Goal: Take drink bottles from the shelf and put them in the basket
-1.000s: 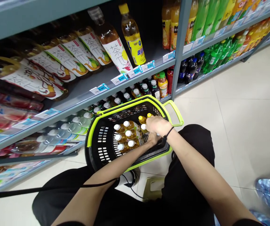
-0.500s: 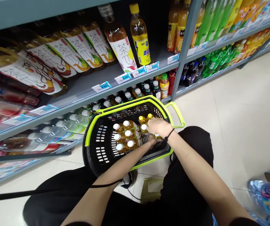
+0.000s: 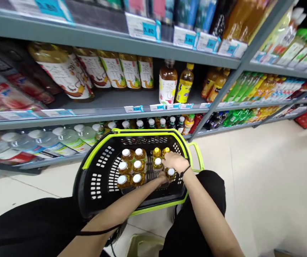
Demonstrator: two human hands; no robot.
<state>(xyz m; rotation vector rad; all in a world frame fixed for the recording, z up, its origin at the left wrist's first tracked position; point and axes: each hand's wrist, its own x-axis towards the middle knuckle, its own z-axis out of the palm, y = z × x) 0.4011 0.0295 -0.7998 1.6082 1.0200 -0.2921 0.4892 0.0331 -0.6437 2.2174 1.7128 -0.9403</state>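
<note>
A black shopping basket (image 3: 100, 178) with a lime rim stands between my legs. In its left half, several white-capped bottles (image 3: 138, 165) of amber drink stand upright in two columns. Low on the right side, my left hand (image 3: 163, 177) is closed against a white-capped bottle (image 3: 171, 172). My right hand (image 3: 177, 162) reaches over the basket's right end, its fingers bent down beside another white-capped bottle (image 3: 157, 163) and two yellow-capped bottles (image 3: 157, 152). What those fingertips grip is hidden.
Drink shelves (image 3: 102, 110) run close behind the basket, with tea bottles (image 3: 167, 84) and a yellow-labelled bottle (image 3: 185, 84) on the middle level. The basket's lime handle (image 3: 199, 157) sticks out to the right. A yellowish plastic stool (image 3: 134, 242) is beneath me.
The view has tilted up and shows more shelving. My right hand has shifted off the white-capped bottles, which now show more fully; both hands remain in the basket's right half.
</note>
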